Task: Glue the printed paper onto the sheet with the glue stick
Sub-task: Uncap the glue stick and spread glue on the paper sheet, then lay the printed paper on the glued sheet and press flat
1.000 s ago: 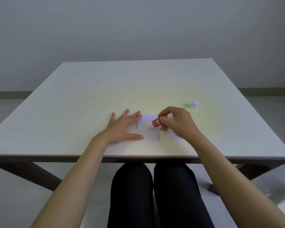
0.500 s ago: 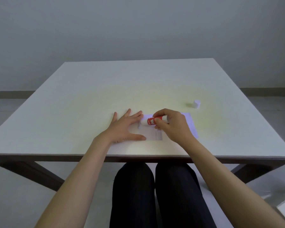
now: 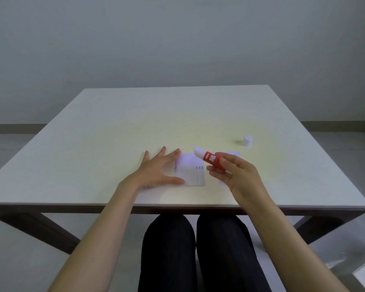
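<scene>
A small printed paper (image 3: 193, 172) with blue marks lies near the table's front edge, on a pale sheet (image 3: 232, 155) that shows beyond my right hand. My left hand (image 3: 159, 169) rests flat with fingers spread, pressing the paper's left part. My right hand (image 3: 236, 173) holds the red glue stick (image 3: 211, 160) lifted above the paper, its white uncapped tip pointing up and to the left. Much of the sheet is hidden behind my right hand.
The white glue cap (image 3: 247, 141) stands on the white table (image 3: 114, 133) to the back right of the sheet. My legs in dark trousers (image 3: 198, 249) show below the table's front edge. A plain grey wall is behind.
My right hand has lifted the glue stick off the paper and drawn back to the right, uncovering the printed paper. My left hand has stayed flat in place.
</scene>
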Motion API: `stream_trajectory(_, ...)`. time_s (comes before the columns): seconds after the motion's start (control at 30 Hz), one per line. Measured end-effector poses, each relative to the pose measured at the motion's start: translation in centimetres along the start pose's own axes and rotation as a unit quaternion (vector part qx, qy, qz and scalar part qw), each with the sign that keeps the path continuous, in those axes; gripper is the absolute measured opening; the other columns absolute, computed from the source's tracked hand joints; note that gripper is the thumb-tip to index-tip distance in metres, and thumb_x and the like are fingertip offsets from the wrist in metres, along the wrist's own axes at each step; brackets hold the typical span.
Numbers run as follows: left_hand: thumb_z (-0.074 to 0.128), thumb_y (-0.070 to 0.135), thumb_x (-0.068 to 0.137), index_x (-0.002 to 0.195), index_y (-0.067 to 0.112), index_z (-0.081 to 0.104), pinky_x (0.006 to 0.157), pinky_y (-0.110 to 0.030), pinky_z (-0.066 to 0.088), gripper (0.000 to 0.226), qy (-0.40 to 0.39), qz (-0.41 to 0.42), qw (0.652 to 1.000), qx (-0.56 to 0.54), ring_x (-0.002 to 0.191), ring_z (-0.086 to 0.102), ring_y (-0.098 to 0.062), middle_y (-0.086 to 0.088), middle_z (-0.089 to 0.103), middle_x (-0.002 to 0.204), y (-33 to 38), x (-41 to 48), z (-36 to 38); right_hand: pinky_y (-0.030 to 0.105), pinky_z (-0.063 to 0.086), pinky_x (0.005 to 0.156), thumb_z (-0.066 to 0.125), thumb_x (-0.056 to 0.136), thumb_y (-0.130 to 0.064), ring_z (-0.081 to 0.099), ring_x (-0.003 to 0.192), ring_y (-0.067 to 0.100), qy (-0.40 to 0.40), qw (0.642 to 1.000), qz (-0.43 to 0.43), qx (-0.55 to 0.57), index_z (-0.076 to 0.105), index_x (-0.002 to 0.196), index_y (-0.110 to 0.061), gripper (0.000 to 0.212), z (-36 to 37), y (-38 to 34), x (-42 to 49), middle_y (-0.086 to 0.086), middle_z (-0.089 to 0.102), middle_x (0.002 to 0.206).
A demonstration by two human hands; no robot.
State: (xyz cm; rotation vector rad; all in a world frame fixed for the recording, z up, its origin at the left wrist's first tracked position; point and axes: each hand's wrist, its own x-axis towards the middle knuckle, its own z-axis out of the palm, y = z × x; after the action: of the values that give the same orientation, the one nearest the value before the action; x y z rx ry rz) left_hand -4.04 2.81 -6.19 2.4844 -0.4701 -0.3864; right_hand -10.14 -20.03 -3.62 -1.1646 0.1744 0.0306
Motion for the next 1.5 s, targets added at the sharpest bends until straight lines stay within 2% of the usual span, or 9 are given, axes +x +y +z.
stream_trajectory(0.2, 0.068, 0.037, 0.081, 0.136, 0.031, 0.047, 0.117, -0.028, 0.016, 0.059, 0.085, 0.026, 0.97, -0.228, 0.137, 0.027, 0.005, 0.021, 0.038, 0.144, 2.4, -0.6, -0.8, 0.031, 0.061, 0.069, 0.053, 0.093, -0.003, 0.07, 0.068, 0.026, 0.008, 0.95, 0.103, 0.294, 0.055, 0.114, 0.0, 0.021, 1.1, -0.3, -0.5, 0.018, 0.065, 0.094)
stream_trajectory(0.37, 0.069, 0.044, 0.075, 0.084, 0.033, 0.076, 0.085, -0.02, 0.048, 0.016, 0.197, 0.043, 0.935, -0.293, 0.089, 0.067, 0.003, 0.015, 0.076, 0.088, 8.0, -0.2, 1.1, 0.029, 0.058, 0.069, 0.048, 0.095, -0.007, 0.071, 0.069, 0.019, -0.019, 0.939, 0.116, 0.324, 0.054, 0.117, -0.009, 0.022, 3.0, 0.7, -0.6, 0.013, 0.063, 0.1)
stream_trajectory(0.47, 0.07, 0.047, 0.067, 0.07, 0.031, 0.075, 0.072, -0.021, 0.047, 0.017, 0.252, 0.017, 0.916, -0.312, 0.072, 0.066, 0.0, 0.014, 0.075, 0.073, 8.8, 0.1, 1.4, 0.029, 0.054, 0.074, 0.052, 0.094, -0.007, 0.073, 0.075, 0.02, -0.02, 0.973, 0.065, 0.222, 0.054, 0.119, -0.018, 0.027, 3.1, 1.3, -0.8, 0.009, 0.067, 0.1)
stream_trajectory(0.57, 0.072, 0.041, 0.068, 0.066, 0.028, 0.076, 0.073, -0.025, 0.041, 0.014, 0.256, -0.008, 0.912, -0.319, 0.071, 0.06, -0.008, 0.006, 0.074, 0.072, 7.5, 0.5, -0.5, 0.026, 0.053, 0.076, 0.058, 0.091, -0.013, 0.069, 0.087, 0.019, -0.006, 0.992, -0.033, -0.119, 0.044, 0.134, -0.022, 0.046, 2.3, 2.0, -1.0, 0.005, 0.066, 0.111)
stream_trajectory(0.7, 0.069, 0.041, 0.07, 0.061, 0.026, 0.075, 0.067, -0.024, 0.038, 0.019, 0.309, -0.07, 0.913, -0.257, 0.072, 0.055, -0.007, 0.012, 0.073, 0.07, 4.6, 1.3, -5.0, 0.01, 0.042, 0.071, 0.058, 0.09, -0.013, 0.055, 0.082, 0.008, -0.024, 0.886, -0.164, -0.433, 0.054, 0.13, -0.021, 0.041, 2.1, 3.2, -1.1, 0.001, 0.06, 0.113)
stream_trajectory(0.83, 0.071, 0.032, 0.076, 0.059, 0.036, 0.066, 0.055, -0.015, 0.036, 0.018, 0.338, -0.116, 0.907, -0.221, 0.067, 0.051, 0.001, 0.03, 0.062, 0.06, 3.1, 2.6, -7.0, 0.028, 0.041, 0.09, 0.053, 0.093, -0.022, 0.048, 0.112, 0.022, -0.076, 0.766, -0.229, -0.597, 0.054, 0.131, -0.019, 0.038, 3.6, 4.3, -1.0, 0.004, 0.05, 0.125)
stream_trajectory(1.1, 0.071, 0.026, 0.078, 0.079, 0.022, 0.074, 0.054, -0.017, 0.035, 0.006, 0.33, -0.13, 0.916, -0.185, 0.069, 0.051, -0.011, 0.024, 0.058, 0.066, 1.3, 4.7, -6.3, 0.029, 0.024, 0.076, 0.041, 0.094, -0.029, 0.041, 0.105, 0.025, -0.098, 0.63, -0.261, -0.725, 0.054, 0.121, -0.015, 0.033, 4.6, 5.4, -0.5, 0.002, 0.048, 0.12)
stream_trajectory(1.2, 0.069, 0.026, 0.079, 0.061, 0.029, 0.066, 0.054, -0.017, 0.036, 0.018, 0.323, -0.135, 0.919, -0.182, 0.065, 0.049, -0.008, 0.025, 0.06, 0.051, 0.8, 4.8, -6.0, 0.03, 0.024, 0.077, 0.04, 0.094, -0.029, 0.042, 0.105, 0.026, -0.107, 0.626, -0.251, -0.731, 0.057, 0.116, -0.012, 0.032, 4.4, 5.5, -0.5, 0.003, 0.05, 0.118)
stream_trajectory(1.5, 0.066, 0.025, 0.082, 0.081, 0.021, 0.073, 0.055, -0.017, 0.035, 0.008, 0.327, -0.136, 0.919, -0.172, 0.075, 0.053, -0.014, 0.013, 0.063, 0.081, 0.5, 5.0, -5.5, 0.033, 0.03, 0.087, 0.048, 0.081, -0.06, 0.044, 0.106, 0.025, -0.142, 0.604, -0.273, -0.735, 0.062, 0.109, -0.013, 0.057, 3.9, 5.3, -1.5, 0.001, 0.052, 0.113)
